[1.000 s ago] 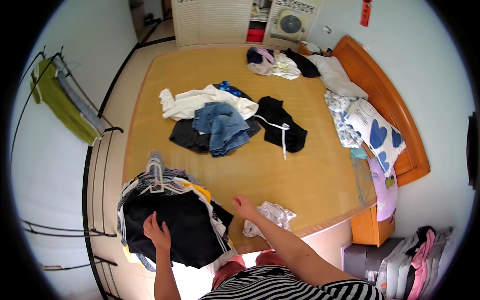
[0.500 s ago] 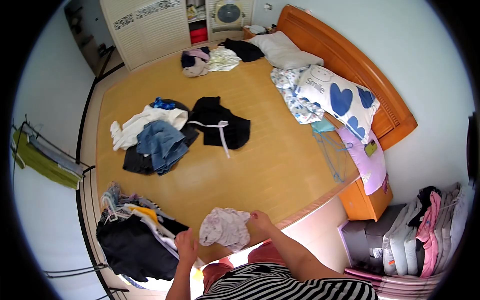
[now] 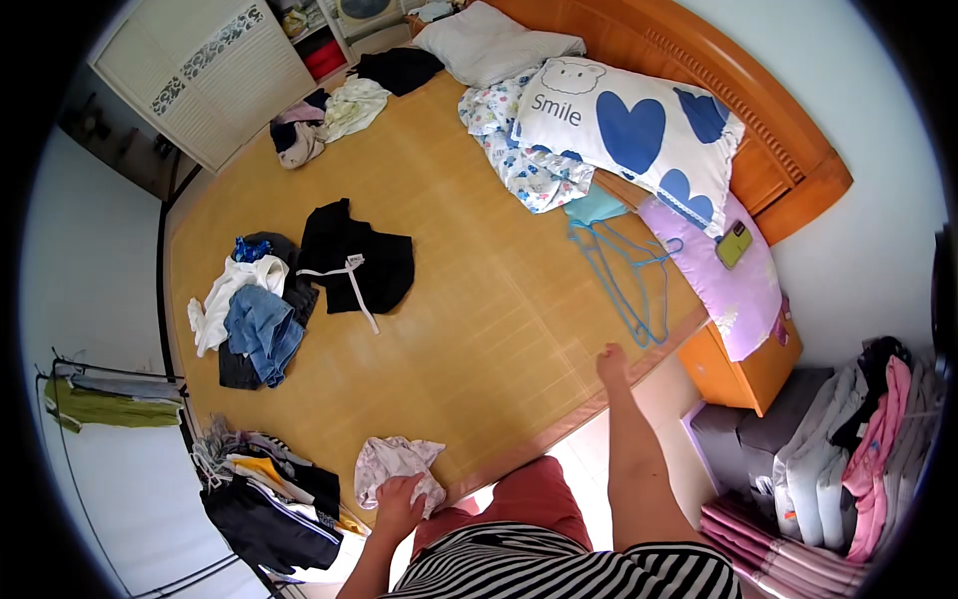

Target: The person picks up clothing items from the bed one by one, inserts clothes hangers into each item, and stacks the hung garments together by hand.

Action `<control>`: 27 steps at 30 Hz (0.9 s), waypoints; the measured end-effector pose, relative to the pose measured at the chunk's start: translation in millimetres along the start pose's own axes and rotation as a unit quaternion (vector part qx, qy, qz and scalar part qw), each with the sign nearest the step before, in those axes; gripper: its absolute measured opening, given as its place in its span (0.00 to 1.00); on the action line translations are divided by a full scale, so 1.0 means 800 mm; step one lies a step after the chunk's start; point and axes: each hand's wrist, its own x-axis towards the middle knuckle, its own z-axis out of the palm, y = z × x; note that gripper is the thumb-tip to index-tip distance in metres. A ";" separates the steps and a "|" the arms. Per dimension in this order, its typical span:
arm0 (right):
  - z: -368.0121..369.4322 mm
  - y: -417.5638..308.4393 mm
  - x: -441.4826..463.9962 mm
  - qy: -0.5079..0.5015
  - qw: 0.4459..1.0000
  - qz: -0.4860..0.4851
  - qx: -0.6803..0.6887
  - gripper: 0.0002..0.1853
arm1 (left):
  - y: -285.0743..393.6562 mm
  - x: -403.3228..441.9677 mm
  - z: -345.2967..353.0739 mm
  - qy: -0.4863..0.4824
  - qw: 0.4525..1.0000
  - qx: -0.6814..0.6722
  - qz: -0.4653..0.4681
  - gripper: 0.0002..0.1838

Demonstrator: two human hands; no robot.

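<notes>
A crumpled pale patterned garment (image 3: 384,463) lies at the near edge of the bed mat (image 3: 479,349). My left hand (image 3: 400,501) is at its lower edge, its fingers partly visible; whether they grip the cloth cannot be made out. Further right, my right hand (image 3: 612,363) is above the mat's near edge with its fingers curled, just short of blue hangers (image 3: 639,290). Nothing can be made out inside it. To the left of the garment is a pile of clothes on hangers (image 3: 269,519), with black clothing on top.
Jeans (image 3: 264,329) and a white top (image 3: 235,295) form a heap on the left; a black garment (image 3: 354,255) lies beside it. A heart-patterned pillow (image 3: 639,130), a phone (image 3: 733,245) on a purple pillow (image 3: 733,299) and the headboard (image 3: 748,120) are at the right.
The view has turned right. My right hand has moved from beside the pale garment towards the blue hangers. My left hand has moved from the hanger pile to the pale garment.
</notes>
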 end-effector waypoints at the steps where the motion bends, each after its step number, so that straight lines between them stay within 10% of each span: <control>1: -0.021 -0.003 0.014 -0.010 0.999 0.033 -0.027 0.20 | -0.003 0.001 -0.001 0.000 1.000 0.003 -0.008 0.24; 17: -0.041 0.055 0.151 0.096 0.956 0.204 -0.186 0.39 | -0.077 0.144 0.064 -0.087 0.989 -0.039 -0.110 0.20; 27: -0.031 0.061 0.157 0.169 0.927 0.208 -0.263 0.44 | -0.167 0.431 0.029 0.236 0.967 -0.038 -0.084 0.27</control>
